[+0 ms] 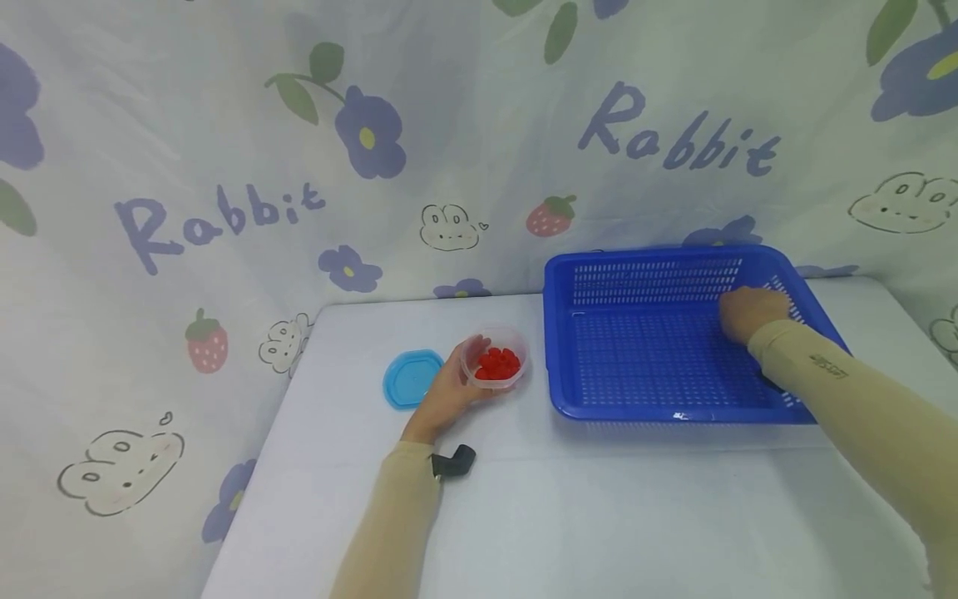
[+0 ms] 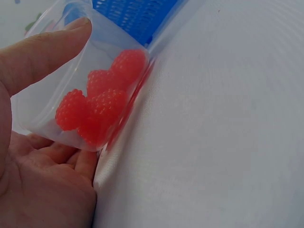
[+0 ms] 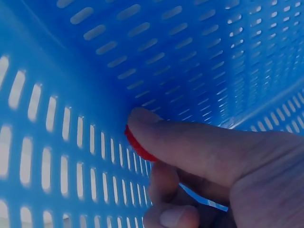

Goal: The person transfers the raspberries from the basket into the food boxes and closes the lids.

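Note:
My left hand point(image 1: 447, 393) holds a clear plastic container point(image 1: 518, 376) on the white table, thumb on one side and fingers round the other. Several red raspberries point(image 2: 107, 102) lie in its bottom. Inside the blue basket point(image 1: 621, 412), at its right end, is my right hand point(image 1: 752, 314). In the right wrist view its thumb and curled fingers pinch a raspberry point(image 3: 137, 145), mostly hidden behind the thumb, close to the slotted basket wall.
A light-blue lid point(image 1: 413, 379) lies on the table point(image 1: 569, 516), left of the container and partly behind the left hand. The basket stands close to the right of the container. A white cloth point(image 1: 464, 150) printed with flowers and rabbits hangs behind the table.

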The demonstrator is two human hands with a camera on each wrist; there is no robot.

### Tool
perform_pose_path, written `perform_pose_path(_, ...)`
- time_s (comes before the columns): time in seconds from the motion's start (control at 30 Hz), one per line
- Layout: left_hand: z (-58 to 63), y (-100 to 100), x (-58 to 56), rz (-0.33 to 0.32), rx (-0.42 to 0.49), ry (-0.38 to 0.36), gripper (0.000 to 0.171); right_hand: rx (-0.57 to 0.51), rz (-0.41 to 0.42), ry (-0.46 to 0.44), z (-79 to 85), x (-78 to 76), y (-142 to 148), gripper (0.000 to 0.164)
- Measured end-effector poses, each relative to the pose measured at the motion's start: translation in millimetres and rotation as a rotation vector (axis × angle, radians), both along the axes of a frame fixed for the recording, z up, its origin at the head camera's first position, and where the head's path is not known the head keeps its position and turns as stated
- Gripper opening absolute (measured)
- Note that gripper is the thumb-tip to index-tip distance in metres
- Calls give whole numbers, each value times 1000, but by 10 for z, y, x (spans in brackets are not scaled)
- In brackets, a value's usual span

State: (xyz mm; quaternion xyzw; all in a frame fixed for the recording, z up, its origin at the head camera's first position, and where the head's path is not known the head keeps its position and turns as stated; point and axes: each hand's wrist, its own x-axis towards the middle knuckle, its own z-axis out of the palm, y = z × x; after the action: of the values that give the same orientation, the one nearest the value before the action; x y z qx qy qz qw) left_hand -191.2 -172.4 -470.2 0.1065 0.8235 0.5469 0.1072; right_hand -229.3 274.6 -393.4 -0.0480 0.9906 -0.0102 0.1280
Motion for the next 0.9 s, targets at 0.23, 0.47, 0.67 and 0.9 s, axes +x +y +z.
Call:
perform_pose_path(0.23, 3, 12, -1, -2, 9, 2, 88, 13, -1, -18, 4, 0, 18, 18)
perform_pose_path(0.47, 6, 8, 5, 5, 1, -3, 88, -24, -6, 4, 31, -25, -10, 14)
perform_pose_path(0.67, 2, 5, 10, 11, -10, -4, 90, -98, 10, 27, 128, 10, -80, 6)
perform_pose_path(0.9, -15, 3, 1, 7, -2, -1, 91, -79, -1, 42, 277, 36, -202, 15)
